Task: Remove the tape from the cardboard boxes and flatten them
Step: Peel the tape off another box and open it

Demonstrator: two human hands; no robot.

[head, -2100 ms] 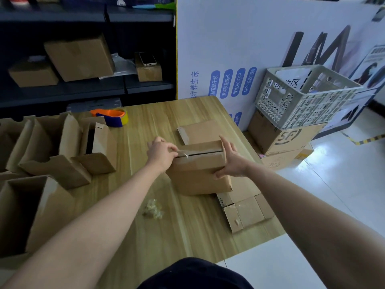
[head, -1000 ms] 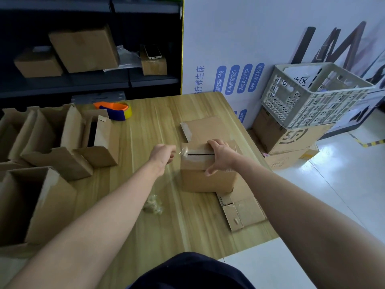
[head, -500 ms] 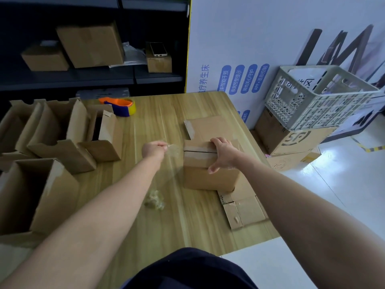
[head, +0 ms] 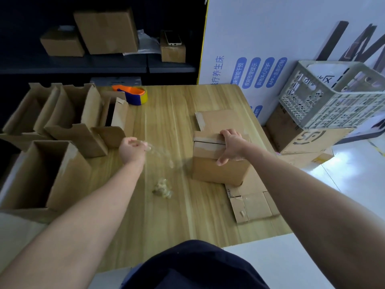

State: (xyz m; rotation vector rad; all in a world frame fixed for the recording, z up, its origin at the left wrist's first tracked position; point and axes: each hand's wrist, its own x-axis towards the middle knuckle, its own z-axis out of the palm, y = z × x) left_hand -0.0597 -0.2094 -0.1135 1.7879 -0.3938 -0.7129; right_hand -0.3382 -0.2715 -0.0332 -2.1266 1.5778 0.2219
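A small closed cardboard box stands on the wooden table, right of centre. My right hand grips its top far edge, fingers curled over it. A strip of clear tape stretches from the box's left side to my left hand, which pinches its free end, about a hand's width left of the box. Pale marks on the box top show where tape sat. A flattened box lies under and in front of the standing box, at the table's right edge.
A crumpled tape ball lies in front of my left hand. Several opened boxes crowd the left of the table, with a tape dispenser behind them. A grey crate sits on floor boxes at right; shelves stand behind.
My left hand has pulled the tape strip off the box top and moved left, away from the box. My right hand has shifted from the box's side to its top edge.
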